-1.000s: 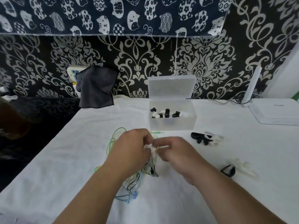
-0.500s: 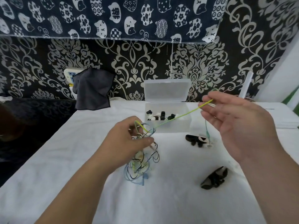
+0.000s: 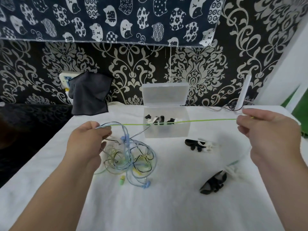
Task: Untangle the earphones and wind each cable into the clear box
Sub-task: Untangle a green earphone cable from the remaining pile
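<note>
Since half a second ago the right hand (image 3: 270, 130) has swung farther out to the right and lower, and the green cable (image 3: 183, 121) now runs taut and almost level across the head view. That hand pinches the cable between thumb and fingertips. The left hand (image 3: 86, 142) has its fingers curled round the top of the tangle (image 3: 130, 155), a knot of blue, green and black earphone leads that hangs from it onto the white tablecloth (image 3: 166, 205). The hands are well apart, joined only by the stretched cable, which passes in front of the clear box (image 3: 166, 132). The box stands open behind, near the wall, with small black and white pieces inside, perhaps wound earphones; blur hides the detail. Two more black-and-white bundles (image 3: 198, 145) (image 3: 213, 182) lie on the cloth to the right of the tangle. A dark cloth (image 3: 90, 95) hangs on the patterned wall.
</note>
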